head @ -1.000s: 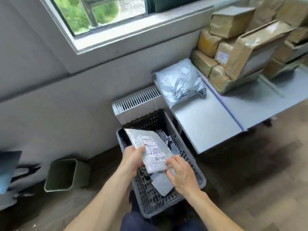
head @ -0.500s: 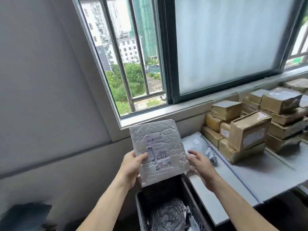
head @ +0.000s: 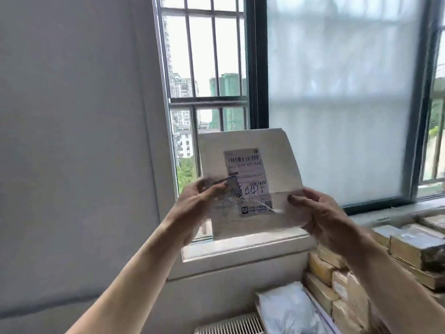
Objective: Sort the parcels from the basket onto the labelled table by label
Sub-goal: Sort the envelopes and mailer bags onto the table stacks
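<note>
I hold a flat pale parcel [head: 250, 162] upright in front of the window, its white shipping label facing me with handwritten digits on it. My left hand [head: 195, 203] pinches the parcel's lower left edge, thumb on the front. My right hand [head: 320, 213] grips the lower right edge. Below right, a grey plastic mailer [head: 289, 309] lies on the table next to stacked brown taped parcels [head: 337, 285]. The basket is out of view.
A barred window [head: 207, 68] with a frosted pane [head: 337, 92] fills the top. The white sill [head: 240, 247] runs under the parcel. A white radiator grille [head: 231, 325] shows at the bottom edge. A bare grey wall [head: 72, 141] is on the left.
Both hands lifted the parcel out of the basket and raised it to window height. The view tilted up, so the basket dropped out of sight.
</note>
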Tool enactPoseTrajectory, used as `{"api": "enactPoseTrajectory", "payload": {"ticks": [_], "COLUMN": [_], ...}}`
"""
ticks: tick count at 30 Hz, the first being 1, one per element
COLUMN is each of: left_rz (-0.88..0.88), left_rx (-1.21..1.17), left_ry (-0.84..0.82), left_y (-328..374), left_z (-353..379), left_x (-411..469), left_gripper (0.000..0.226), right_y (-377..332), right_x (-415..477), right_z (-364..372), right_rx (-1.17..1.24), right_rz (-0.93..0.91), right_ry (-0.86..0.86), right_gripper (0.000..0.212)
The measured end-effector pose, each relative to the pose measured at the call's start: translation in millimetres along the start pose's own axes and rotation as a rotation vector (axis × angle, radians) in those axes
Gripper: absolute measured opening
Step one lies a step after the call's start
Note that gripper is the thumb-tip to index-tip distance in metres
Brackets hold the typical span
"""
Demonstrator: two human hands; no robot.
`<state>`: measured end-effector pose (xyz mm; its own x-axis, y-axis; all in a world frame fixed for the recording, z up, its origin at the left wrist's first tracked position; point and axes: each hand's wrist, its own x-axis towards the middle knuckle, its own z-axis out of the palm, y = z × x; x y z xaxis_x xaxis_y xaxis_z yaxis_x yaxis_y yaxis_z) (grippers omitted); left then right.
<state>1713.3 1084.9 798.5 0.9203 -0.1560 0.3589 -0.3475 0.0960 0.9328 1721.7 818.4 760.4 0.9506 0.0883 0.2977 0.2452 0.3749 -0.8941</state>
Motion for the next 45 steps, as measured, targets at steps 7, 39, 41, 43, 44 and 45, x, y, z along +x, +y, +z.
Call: {"api": "enactPoseTrajectory", "payload": {"ticks": [7, 39, 41, 43, 44, 45], "left_rz": [0.212, 0.177, 0.172, 0.18, 0.185, 0.191], "left_rx": [0.2, 0.343, 0.324, 0.352, 0.362, 0.368], "left_ry": [-0.058, 0.08, 0.101, 0.125, 0.135, 0.145], "left_y": [66.0, 1.8, -3.3, -4.6, -4.9, -5.0], "left_z": [-6.3, 23.8, 30.4, 34.2, 35.5, 35.9], "left_x": [-9.0, -48.9, -59.1, -69.5, -75.0, -79.9], "left_gripper": [0.021, 0.023, 0.018, 0.017, 0.018, 0.018], "right_y": [-76.7, -16.6, -1.9, 9.7, 13.0, 16.0], "right_x": [-3.1, -50.0, -53.4, -58.2, -62.7, -66.6], "right_z": [20.9, -26.5, -29.0, -29.3, -28.6, -27.7], "right_rx": [0.031, -0.109, -0.057, -0.001, 0.002, -0.003], "right_rz": [-0.246, -0.159, -0.128, -0.112, -0.102, -0.106], "right_ry": [-0.028, -0.034, -0.011, 0.007, 0.021, 0.027], "right_gripper": [0.05, 0.013, 0.024, 0.05, 0.063, 0.076]}}
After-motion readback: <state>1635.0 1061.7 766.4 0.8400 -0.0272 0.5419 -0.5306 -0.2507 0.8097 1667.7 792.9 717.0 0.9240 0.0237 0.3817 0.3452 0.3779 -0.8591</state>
